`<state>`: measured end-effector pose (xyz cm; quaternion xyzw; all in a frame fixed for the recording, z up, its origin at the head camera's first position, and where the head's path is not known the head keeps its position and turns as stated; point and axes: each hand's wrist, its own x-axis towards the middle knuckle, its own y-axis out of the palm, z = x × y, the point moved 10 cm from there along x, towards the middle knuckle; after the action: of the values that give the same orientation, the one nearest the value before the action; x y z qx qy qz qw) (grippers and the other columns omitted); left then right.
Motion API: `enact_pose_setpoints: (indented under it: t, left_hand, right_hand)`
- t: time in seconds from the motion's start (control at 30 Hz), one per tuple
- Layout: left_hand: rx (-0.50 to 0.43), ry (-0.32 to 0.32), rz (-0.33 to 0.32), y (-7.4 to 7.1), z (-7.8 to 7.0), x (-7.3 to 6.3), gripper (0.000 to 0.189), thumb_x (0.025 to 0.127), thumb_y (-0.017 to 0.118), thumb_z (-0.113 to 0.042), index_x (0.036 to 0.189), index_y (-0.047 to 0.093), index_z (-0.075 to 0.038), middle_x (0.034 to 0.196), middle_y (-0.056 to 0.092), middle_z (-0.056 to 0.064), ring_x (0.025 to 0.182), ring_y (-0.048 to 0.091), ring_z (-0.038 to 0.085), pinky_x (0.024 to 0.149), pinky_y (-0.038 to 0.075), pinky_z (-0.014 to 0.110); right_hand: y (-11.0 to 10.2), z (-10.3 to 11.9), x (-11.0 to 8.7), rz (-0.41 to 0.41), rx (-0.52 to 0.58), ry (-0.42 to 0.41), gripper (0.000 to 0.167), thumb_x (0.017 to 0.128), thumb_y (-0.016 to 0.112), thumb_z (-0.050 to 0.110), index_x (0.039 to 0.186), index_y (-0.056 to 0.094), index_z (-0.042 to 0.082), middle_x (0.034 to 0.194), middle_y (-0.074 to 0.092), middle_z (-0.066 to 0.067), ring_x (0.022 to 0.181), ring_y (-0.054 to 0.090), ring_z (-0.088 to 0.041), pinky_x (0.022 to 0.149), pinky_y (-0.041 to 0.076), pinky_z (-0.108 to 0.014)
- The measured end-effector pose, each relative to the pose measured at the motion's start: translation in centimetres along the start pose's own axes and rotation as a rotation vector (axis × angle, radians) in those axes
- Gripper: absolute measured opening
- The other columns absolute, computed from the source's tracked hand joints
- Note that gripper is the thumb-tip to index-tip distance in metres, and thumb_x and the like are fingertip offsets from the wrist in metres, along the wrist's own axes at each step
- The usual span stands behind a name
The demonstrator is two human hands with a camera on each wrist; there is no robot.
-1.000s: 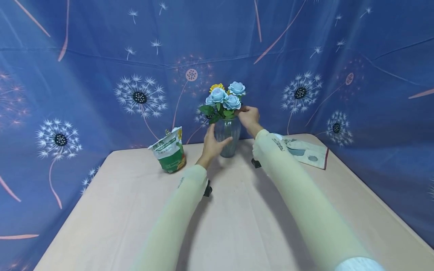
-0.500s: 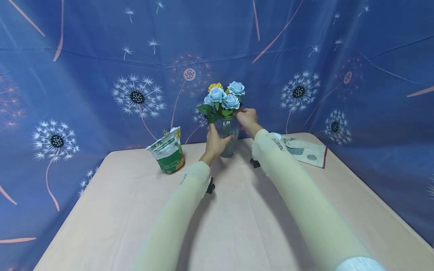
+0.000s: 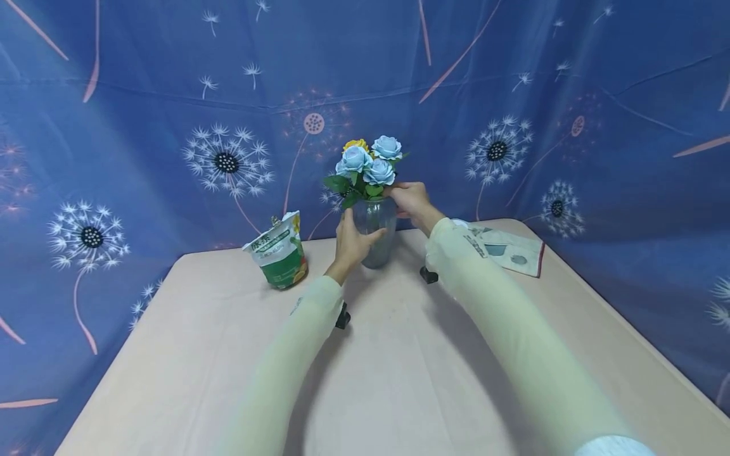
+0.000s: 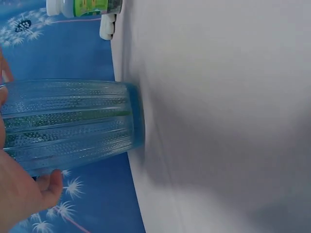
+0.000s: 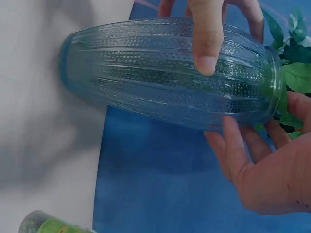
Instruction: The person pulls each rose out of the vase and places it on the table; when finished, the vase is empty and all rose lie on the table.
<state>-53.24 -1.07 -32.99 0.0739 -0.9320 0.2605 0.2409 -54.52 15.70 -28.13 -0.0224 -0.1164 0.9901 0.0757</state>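
A clear ribbed glass vase stands upright at the back of the table, holding light blue roses and a yellow rose with green leaves. My left hand grips the vase's left side, its thumb across the front. In the right wrist view that thumb lies along the glass. My right hand holds the vase near its neck, fingertips on the shoulder and thumb close to the rim beside the leaves. Most of the stems are hidden behind the hands and the patterned glass.
A green and white pouch stands left of the vase. To the right lies a flat printed cloth-like item, partly behind the right sleeve. A bottle with a green label stands near it. A blue dandelion-print curtain hangs behind the table.
The vase with its flowers has shifted slightly left and a little nearer, both hands staying on it. The head view has also drifted slightly. The pouch has kept its place.
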Motion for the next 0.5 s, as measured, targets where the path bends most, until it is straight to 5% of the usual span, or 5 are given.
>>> enact_pose_setpoints:
  t: [0.13, 0.3, 0.5]
  left_hand:
    - [0.001, 0.004, 0.055, -0.4, -0.3, -0.9, 0.092, 0.080, 0.083, -0.042, 0.149, 0.034, -0.007, 0.142, 0.048, 0.016, 0.133, 0.046, 0.032, 0.106, 0.043, 0.045]
    - [-0.001, 0.008, 0.102, -1.2, -0.7, -2.4, 0.095, 0.082, 0.081, -0.042, 0.151, 0.027, -0.005, 0.147, 0.042, 0.019, 0.136, 0.042, 0.034, 0.107, 0.040, 0.048]
    - [-0.045, 0.062, 0.068, -2.5, -1.3, -4.4, 0.097, 0.082, 0.082, -0.039, 0.153, 0.025, -0.005, 0.148, 0.041, 0.020, 0.139, 0.039, 0.034, 0.113, 0.035, 0.046]
  right_hand:
    - [-0.2, -0.2, -1.1, 0.001, 0.027, 0.019, 0.040, 0.089, 0.071, 0.024, 0.128, 0.069, 0.018, 0.141, 0.056, -0.002, 0.090, 0.066, -0.018, 0.084, 0.057, -0.035]
    - [0.3, 0.2, -3.3, 0.024, 0.010, -0.005, 0.037, 0.091, 0.069, 0.022, 0.128, 0.069, 0.019, 0.132, 0.063, 0.000, 0.048, 0.040, -0.008, 0.059, 0.047, -0.025]
    - [0.9, 0.6, -5.6, 0.039, -0.028, -0.046, 0.035, 0.090, 0.069, 0.022, 0.125, 0.071, 0.020, 0.125, 0.067, -0.001, 0.051, 0.041, -0.006, 0.063, 0.047, -0.027]
